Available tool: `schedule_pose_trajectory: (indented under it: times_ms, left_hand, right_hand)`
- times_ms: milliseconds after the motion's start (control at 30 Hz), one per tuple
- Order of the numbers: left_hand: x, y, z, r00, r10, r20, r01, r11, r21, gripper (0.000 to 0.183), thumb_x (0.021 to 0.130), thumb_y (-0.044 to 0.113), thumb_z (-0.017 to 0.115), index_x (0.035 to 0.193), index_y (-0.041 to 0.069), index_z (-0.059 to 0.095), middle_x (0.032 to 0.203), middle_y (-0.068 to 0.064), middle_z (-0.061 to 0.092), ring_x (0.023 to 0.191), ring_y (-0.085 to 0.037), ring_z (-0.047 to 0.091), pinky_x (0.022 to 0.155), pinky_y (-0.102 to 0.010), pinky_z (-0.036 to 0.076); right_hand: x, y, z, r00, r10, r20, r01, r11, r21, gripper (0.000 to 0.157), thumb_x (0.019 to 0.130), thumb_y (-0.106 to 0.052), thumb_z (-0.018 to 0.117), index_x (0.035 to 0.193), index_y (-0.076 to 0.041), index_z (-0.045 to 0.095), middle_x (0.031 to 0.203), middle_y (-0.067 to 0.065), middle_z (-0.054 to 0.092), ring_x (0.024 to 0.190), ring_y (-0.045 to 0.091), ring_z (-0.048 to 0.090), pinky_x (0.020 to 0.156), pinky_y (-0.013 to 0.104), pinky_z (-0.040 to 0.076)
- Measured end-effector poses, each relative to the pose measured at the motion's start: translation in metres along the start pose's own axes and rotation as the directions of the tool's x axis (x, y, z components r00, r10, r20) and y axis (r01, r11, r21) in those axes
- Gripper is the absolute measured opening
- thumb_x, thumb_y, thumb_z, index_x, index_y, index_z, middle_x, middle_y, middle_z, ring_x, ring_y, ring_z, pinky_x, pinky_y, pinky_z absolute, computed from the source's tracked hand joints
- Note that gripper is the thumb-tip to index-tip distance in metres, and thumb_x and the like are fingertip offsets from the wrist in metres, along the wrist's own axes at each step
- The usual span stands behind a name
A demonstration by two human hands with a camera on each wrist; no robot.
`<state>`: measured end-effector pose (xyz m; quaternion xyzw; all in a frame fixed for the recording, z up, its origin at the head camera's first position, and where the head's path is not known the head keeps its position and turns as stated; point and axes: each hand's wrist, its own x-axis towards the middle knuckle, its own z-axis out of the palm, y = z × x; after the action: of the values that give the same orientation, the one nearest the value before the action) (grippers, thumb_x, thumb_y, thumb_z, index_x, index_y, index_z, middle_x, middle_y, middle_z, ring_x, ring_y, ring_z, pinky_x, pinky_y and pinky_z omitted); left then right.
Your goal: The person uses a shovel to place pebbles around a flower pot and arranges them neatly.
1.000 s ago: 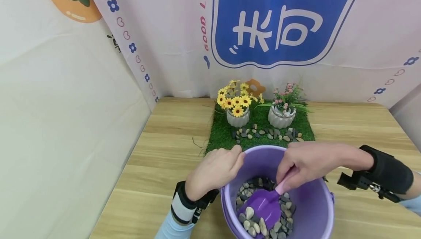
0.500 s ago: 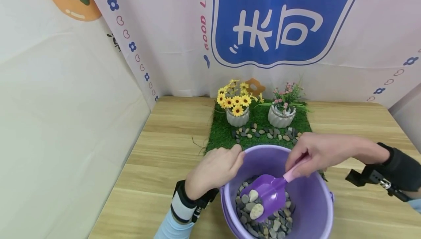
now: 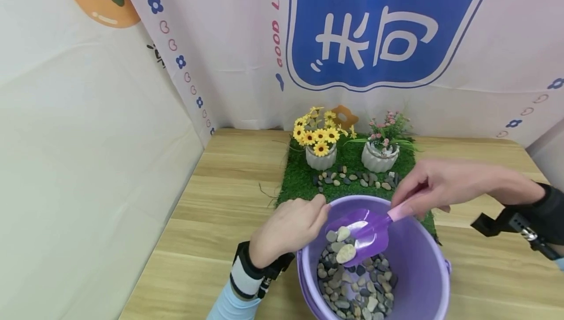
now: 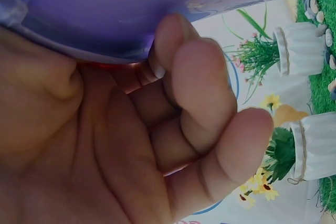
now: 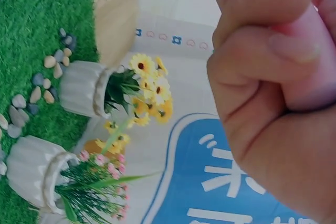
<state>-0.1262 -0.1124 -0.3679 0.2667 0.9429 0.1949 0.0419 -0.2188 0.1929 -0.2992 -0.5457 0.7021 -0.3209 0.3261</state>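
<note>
A purple bucket (image 3: 420, 266) stands at the table's near side, its bottom covered with grey and tan pebbles (image 3: 352, 290). My left hand (image 3: 291, 229) grips the bucket's rim at the upper left; in the left wrist view its fingers (image 4: 205, 87) curl around the edge. With my right hand (image 3: 434, 188) I hold a purple toy shovel (image 3: 370, 234) by its pink handle (image 5: 310, 51). The shovel's blade slants over the inside of the bucket and carries several pebbles (image 3: 345, 254), a large pale one among them.
Behind the bucket lies a green turf mat (image 3: 299, 183) with a row of small stones (image 3: 348, 178) on it. Two white ribbed pots stand there, one with yellow flowers (image 3: 320, 136), one with pink flowers (image 3: 387, 129). A printed cloth (image 3: 246, 65) hangs behind the wooden table (image 3: 211, 202).
My right hand has lifted the shovel out of the pebbles, moving up and to the right, with several pebbles on the blade. The left hand stays on the rim.
</note>
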Motion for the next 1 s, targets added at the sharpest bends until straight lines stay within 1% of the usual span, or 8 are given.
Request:
schedule_pose_trajectory:
  times_ms: [233, 433, 500, 633, 767, 833, 900, 1000]
  left_hand:
    - [0.0, 0.001, -0.001, 1.0, 0.0, 0.002, 0.0, 1.0, 0.016, 0.027, 0.107, 0.027, 0.033, 0.085, 0.016, 0.044, 0.058, 0.008, 0.032, 0.043, -0.005, 0.032, 0.04, -0.02, 0.024]
    - [0.0, 0.001, -0.001, 1.0, 0.002, 0.009, -0.002, 1.0, 0.03, 0.025, 0.106, 0.024, 0.033, 0.085, 0.017, 0.044, 0.058, 0.009, 0.033, 0.043, -0.005, 0.031, 0.04, -0.021, 0.026]
    - [0.0, 0.002, -0.001, 1.0, -0.003, 0.006, 0.003, 1.0, 0.025, 0.025, 0.106, 0.024, 0.033, 0.086, 0.017, 0.045, 0.059, 0.009, 0.034, 0.043, -0.005, 0.032, 0.039, -0.021, 0.026]
    - [0.001, 0.002, 0.0, 1.0, -0.007, -0.006, 0.007, 1.0, 0.024, 0.026, 0.106, 0.026, 0.033, 0.087, 0.017, 0.048, 0.059, 0.009, 0.035, 0.043, -0.005, 0.033, 0.038, -0.021, 0.027]
    - [0.0, 0.003, 0.0, 1.0, -0.005, -0.011, 0.006, 0.999, 0.037, 0.027, 0.106, 0.027, 0.033, 0.086, 0.017, 0.047, 0.058, 0.009, 0.034, 0.043, -0.006, 0.033, 0.038, -0.022, 0.026]
    - [0.0, 0.003, 0.0, 1.0, -0.006, -0.012, 0.007, 0.999, 0.043, 0.027, 0.106, 0.027, 0.033, 0.085, 0.017, 0.047, 0.058, 0.008, 0.034, 0.043, -0.006, 0.034, 0.038, -0.022, 0.026]
    - [-0.001, 0.002, -0.001, 1.0, -0.005, -0.015, 0.006, 0.999, 0.046, 0.027, 0.106, 0.028, 0.034, 0.085, 0.017, 0.046, 0.058, 0.008, 0.034, 0.043, -0.006, 0.034, 0.038, -0.022, 0.026]
    - [-0.001, 0.002, 0.0, 1.0, -0.002, -0.014, 0.002, 0.999, 0.04, 0.027, 0.106, 0.028, 0.034, 0.085, 0.017, 0.046, 0.058, 0.008, 0.034, 0.044, -0.006, 0.035, 0.039, -0.022, 0.026]
  right_hand:
    - [-0.005, -0.005, -0.012, 0.999, -0.019, -0.027, 0.018, 1.0, -0.014, 0.032, 0.096, 0.001, 0.057, 0.118, -0.018, 0.07, 0.076, -0.005, 0.067, 0.048, 0.006, 0.051, 0.037, 0.018, 0.039]
    - [-0.007, -0.001, -0.023, 0.999, -0.021, -0.048, 0.02, 1.0, -0.021, 0.032, 0.096, 0.003, 0.056, 0.119, -0.015, 0.069, 0.077, -0.004, 0.068, 0.046, 0.01, 0.052, 0.037, 0.019, 0.041]
    - [-0.007, 0.0, -0.028, 0.998, 0.003, -0.058, -0.005, 1.0, -0.026, 0.032, 0.096, 0.002, 0.056, 0.119, -0.015, 0.069, 0.077, -0.005, 0.069, 0.045, 0.011, 0.05, 0.037, 0.021, 0.041]
    - [-0.006, 0.003, -0.036, 0.99, 0.093, -0.102, -0.097, 0.994, -0.039, 0.029, 0.097, -0.003, 0.056, 0.118, -0.019, 0.07, 0.074, -0.004, 0.067, 0.041, 0.01, 0.047, 0.036, 0.024, 0.04]
    - [-0.004, 0.009, -0.043, 0.965, 0.215, -0.153, -0.224, 0.974, -0.04, 0.025, 0.099, -0.011, 0.058, 0.117, -0.021, 0.071, 0.072, -0.003, 0.065, 0.04, 0.01, 0.045, 0.037, 0.026, 0.04]
    - [-0.002, 0.012, -0.047, 0.952, 0.254, -0.171, -0.264, 0.964, -0.038, 0.023, 0.099, -0.014, 0.058, 0.116, -0.021, 0.071, 0.072, -0.001, 0.065, 0.04, 0.013, 0.045, 0.037, 0.027, 0.041]
    - [0.002, 0.016, -0.051, 0.942, 0.281, -0.185, -0.291, 0.956, -0.033, 0.021, 0.099, -0.016, 0.059, 0.115, -0.021, 0.071, 0.071, 0.0, 0.065, 0.04, 0.015, 0.045, 0.038, 0.028, 0.041]
    - [0.007, 0.02, -0.056, 0.936, 0.295, -0.193, -0.307, 0.951, -0.032, 0.02, 0.099, -0.017, 0.059, 0.114, -0.021, 0.071, 0.07, 0.001, 0.064, 0.04, 0.016, 0.044, 0.038, 0.028, 0.041]
